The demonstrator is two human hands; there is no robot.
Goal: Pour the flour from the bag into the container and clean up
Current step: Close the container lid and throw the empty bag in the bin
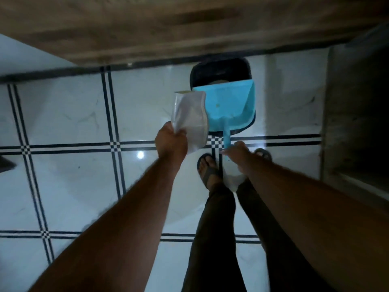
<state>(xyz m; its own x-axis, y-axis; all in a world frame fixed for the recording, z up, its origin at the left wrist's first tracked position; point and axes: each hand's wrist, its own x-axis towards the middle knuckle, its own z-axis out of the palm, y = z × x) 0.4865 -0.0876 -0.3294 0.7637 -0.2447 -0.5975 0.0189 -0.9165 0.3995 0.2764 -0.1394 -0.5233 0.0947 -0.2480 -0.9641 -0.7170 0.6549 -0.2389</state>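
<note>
Above the dark bin [221, 73] at 12 o'clock: right hand [236, 153] clamps dustpan [229, 106] handle, tipping it binward; left hand [171, 140] pinches limp bag [189, 116], likely for discarding.

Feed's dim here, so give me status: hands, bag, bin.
Left hand grips crumpled translucent flour bag. Right hand holds blue plastic dustpan over black bin. Nothing blocking the bin.

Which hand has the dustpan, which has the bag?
The right hand grips the blue dustpan by its handle, over the black bin. The left hand holds the clear bag.
</note>
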